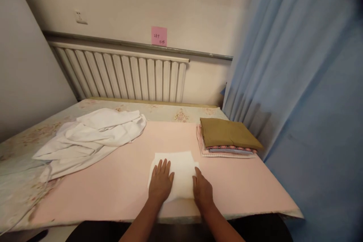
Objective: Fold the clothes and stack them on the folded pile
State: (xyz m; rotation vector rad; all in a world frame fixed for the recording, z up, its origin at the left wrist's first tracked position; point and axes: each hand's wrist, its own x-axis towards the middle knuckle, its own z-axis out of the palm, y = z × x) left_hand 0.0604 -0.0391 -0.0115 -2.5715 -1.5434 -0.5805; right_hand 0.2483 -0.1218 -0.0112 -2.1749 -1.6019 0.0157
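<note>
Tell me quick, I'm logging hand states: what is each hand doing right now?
Left hand: open, flat on the folded white cloth.
Right hand: open, resting on the cloth's right edge, gripping nothing.

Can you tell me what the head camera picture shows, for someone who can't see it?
Two bare hands, left hand and right hand, press flat on a small folded white cloth on a pink table. A crumpled white garment lies left; a stack of folded cloths sits right.
</note>
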